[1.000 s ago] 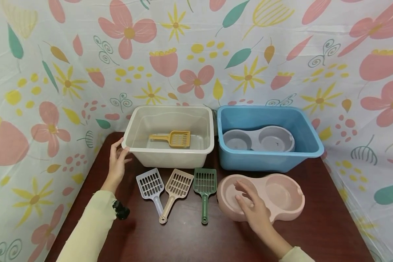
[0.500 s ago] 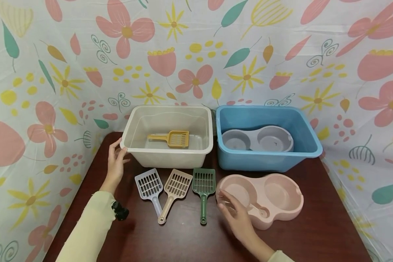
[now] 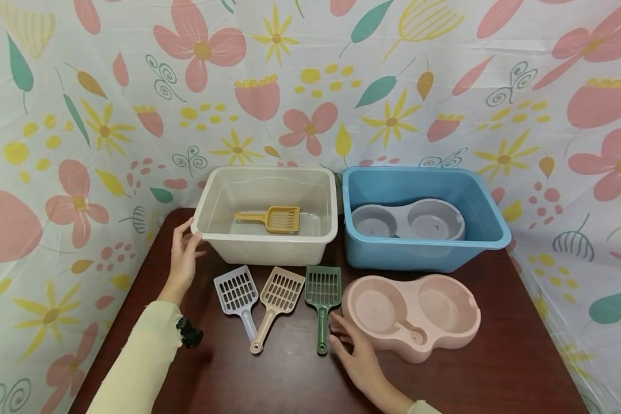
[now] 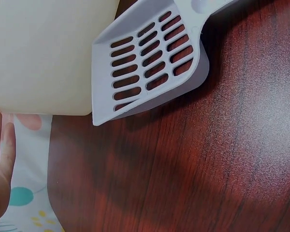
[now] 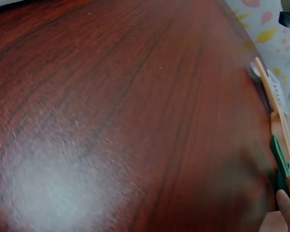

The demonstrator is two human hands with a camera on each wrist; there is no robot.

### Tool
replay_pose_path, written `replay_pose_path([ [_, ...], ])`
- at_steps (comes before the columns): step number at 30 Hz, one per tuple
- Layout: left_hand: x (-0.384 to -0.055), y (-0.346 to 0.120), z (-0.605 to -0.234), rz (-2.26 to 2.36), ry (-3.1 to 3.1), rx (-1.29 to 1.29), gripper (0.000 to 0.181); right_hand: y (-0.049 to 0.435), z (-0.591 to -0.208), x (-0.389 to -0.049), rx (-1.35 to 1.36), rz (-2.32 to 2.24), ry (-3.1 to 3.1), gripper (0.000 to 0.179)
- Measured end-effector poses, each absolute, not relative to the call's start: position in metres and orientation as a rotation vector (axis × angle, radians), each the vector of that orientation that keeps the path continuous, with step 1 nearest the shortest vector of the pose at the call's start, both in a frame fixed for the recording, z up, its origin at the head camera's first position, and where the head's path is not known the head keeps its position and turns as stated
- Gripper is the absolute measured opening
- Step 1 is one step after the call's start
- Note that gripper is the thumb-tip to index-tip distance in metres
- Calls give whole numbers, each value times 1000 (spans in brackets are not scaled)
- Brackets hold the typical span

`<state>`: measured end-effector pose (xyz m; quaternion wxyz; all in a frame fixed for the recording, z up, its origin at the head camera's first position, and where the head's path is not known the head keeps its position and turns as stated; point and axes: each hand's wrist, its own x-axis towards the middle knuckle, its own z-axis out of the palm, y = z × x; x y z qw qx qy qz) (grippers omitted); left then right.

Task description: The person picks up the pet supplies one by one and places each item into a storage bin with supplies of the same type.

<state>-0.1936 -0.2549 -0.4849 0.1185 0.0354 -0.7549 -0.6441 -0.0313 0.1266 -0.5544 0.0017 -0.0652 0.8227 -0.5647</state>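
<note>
Poising relaxed right hand (image 3: 359,359) beside slotted green scoop (image 3: 323,313), tabletop (image 3: 290,382) room wristward; touching tub rim (image 3: 264,236) with relaxed left hand (image 3: 183,264).

Sleeves (image 3: 137,359) are pale yellow, the wrist camera (image 3: 190,333) black.

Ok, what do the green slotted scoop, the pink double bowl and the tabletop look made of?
Green slotted scoop: probably slightly glossy moulded plastic; uniform colour, regular slots.
Pink double bowl: likely matte plastic; smooth one-piece curves.
Tabletop: glossy wood or wood-look laminate; dark grain and glare show.
</note>
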Motion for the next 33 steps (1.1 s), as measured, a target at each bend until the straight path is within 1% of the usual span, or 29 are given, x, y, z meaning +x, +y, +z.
replay_pose_path([
  [9, -195, -254, -483, -1892, -2206, 103, 49, 118, -561, -29, -95, -1803, 2512, 51],
  [19, -195, -254, -479, -1913, -2205, 117, 49, 111, -563, -34, 0, -1809, 2462, 54],
  [29, -178, -241, -453, -1919, -2190, 94, 50, 101, -568, -40, 85, -1798, 2450, 59],
  [33, -178, -238, -454, -1946, -2138, 83, 50, 96, -573, -43, 121, -1823, 2467, 61],
])
